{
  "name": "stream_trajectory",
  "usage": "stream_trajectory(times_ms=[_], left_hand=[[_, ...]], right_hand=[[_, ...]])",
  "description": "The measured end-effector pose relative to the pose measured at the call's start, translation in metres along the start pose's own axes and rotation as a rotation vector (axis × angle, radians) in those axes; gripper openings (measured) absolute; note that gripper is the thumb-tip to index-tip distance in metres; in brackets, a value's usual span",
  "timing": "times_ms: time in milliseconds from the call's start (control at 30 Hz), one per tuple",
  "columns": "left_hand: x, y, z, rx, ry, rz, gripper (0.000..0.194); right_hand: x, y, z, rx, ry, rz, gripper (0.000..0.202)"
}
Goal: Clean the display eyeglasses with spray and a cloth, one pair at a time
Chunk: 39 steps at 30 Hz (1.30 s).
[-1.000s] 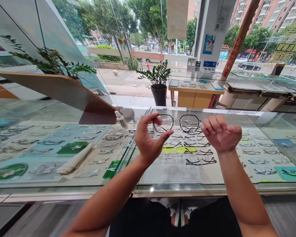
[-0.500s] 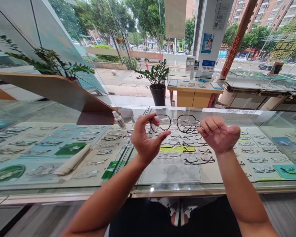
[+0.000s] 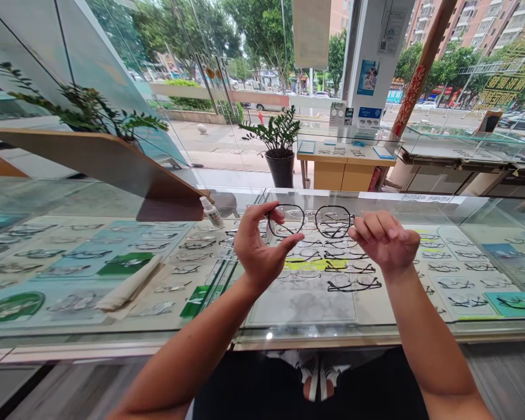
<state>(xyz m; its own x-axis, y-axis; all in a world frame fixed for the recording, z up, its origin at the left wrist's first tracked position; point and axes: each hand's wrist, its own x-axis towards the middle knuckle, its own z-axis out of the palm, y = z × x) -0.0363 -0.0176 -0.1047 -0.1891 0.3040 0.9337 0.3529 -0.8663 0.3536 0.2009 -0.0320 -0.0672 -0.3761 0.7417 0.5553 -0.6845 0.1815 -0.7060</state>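
A pair of black round-framed glasses is held up above the glass counter, its two lenses side by side. My left hand grips the left rim, with the index finger and thumb curved around that lens. At the other end, my right hand is closed by the right rim, its fingers curled at the hinge and temple, which they largely hide. Beneath the held pair, several rows of glasses are laid out inside the counter.
A white spray bottle stands on the counter to the left, near a slanted wooden board. A folded beige cloth lies at left. Beyond the counter are a potted plant and a wooden display cabinet.
My right hand has moved slightly left, and its fingers have curled in further by the right rim. The glasses have shifted slightly right and down. My left hand is almost unmoved.
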Motion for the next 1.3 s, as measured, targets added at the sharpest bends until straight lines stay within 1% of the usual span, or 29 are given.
stream_trajectory(times_ms=[367,600,700,767,800,900,967,1033,1067,1167,1233,1300], left_hand=[[-0.001,0.000,-0.001,0.014,-0.006,-0.004,0.056],[-0.001,0.000,-0.001,0.024,-0.008,0.017,0.057],[-0.001,0.000,-0.001,0.013,-0.006,0.015,0.056],[-0.002,-0.002,-0.002,0.025,-0.006,0.009,0.057],[-0.002,-0.003,-0.001,0.039,-0.007,0.005,0.057],[-0.004,-0.009,0.001,0.098,-0.012,0.006,0.059],[-0.005,-0.012,0.004,0.116,-0.001,0.023,0.060],[-0.003,-0.014,0.007,0.113,0.010,0.050,0.059],[-0.001,-0.014,0.008,0.109,0.010,0.065,0.057],[0.016,-0.010,0.011,0.115,-0.015,0.108,0.052],[0.036,-0.005,0.013,0.116,-0.032,0.126,0.053],[0.059,0.003,0.015,0.091,-0.033,0.136,0.055]], right_hand=[[0.001,0.000,0.001,-0.068,0.038,0.001,0.053],[0.003,0.002,-0.003,-0.161,-0.019,-0.051,0.045],[0.003,0.003,-0.007,-0.240,-0.033,-0.086,0.039],[0.003,0.004,-0.011,-0.333,-0.012,-0.111,0.030],[0.002,0.005,-0.013,-0.400,0.021,-0.123,0.024],[0.001,0.009,-0.018,-0.697,0.174,-0.171,0.006],[0.000,0.014,-0.018,-0.905,0.221,-0.208,0.025],[-0.001,0.019,-0.017,-1.047,0.207,-0.236,0.042],[-0.001,0.020,-0.015,-1.091,0.191,-0.248,0.043],[0.006,0.014,-0.010,-1.184,0.182,-0.302,0.034],[0.014,0.001,-0.004,-1.226,0.185,-0.358,0.033],[0.025,-0.017,0.005,-1.256,0.176,-0.422,0.037]])
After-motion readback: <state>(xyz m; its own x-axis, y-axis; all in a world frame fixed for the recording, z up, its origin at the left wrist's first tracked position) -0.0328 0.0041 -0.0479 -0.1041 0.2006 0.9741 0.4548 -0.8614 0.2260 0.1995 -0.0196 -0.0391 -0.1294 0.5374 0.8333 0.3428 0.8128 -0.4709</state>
